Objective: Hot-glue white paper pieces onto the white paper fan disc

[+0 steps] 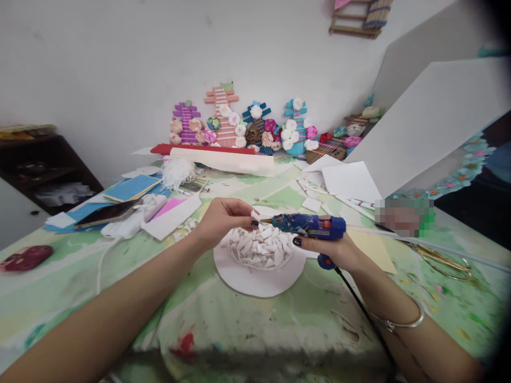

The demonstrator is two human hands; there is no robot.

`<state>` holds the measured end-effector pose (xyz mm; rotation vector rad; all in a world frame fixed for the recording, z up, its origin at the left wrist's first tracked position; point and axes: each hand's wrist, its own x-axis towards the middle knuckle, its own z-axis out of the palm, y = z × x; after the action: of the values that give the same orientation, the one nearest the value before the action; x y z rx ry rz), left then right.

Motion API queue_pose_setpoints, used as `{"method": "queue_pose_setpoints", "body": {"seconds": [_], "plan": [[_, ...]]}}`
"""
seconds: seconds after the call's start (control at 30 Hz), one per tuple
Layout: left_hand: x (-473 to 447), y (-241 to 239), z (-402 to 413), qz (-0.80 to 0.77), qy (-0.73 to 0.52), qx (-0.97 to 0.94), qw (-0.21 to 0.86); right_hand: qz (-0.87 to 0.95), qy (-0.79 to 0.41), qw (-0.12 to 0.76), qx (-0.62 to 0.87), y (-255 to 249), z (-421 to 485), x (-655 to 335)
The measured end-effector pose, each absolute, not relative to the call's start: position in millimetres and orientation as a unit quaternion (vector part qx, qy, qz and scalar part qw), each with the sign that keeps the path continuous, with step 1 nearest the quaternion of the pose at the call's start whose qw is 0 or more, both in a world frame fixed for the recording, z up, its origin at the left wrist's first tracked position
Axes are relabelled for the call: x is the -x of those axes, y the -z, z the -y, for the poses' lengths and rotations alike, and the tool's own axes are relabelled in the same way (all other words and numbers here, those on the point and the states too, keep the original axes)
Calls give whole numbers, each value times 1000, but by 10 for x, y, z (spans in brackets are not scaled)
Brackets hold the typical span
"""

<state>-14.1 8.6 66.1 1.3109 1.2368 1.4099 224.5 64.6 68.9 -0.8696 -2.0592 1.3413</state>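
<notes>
Glue gun, unreadable markings, right fingers wrapped around it, left fingers pinching chip

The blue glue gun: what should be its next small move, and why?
Probably squeeze a little glue from the glue gun onto the small white piece: the left hand pinches that piece close to the nozzle, and the right hand grips the gun, pointing it there. I cannot tell whether glue is already on it.
</notes>
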Motion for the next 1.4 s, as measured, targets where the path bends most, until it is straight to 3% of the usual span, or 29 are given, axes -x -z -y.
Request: {"method": "queue_pose_setpoints", "body": {"seconds": [0.23, 0.5, 0.73, 0.97, 1.4], "plan": [[214, -736, -78, -522, -536, -560, 357, 743, -500, 288, 339, -687, -677, -2249], [429, -679, -129, -565, -301, -767, 36, 671, -522, 400, 343, -648, -765, -2269], [354, -530, -142, -488, -194, -845, -102, 650, -532, 407, 359, -615, -783, -2277], [363, -515, -120, -463, -142, -865, -130, 655, -533, 407, 347, -627, -775, -2271], [347, -586, -102, -460, -133, -874, -86, 651, -534, 403, 357, -621, -782, -2277]]}}
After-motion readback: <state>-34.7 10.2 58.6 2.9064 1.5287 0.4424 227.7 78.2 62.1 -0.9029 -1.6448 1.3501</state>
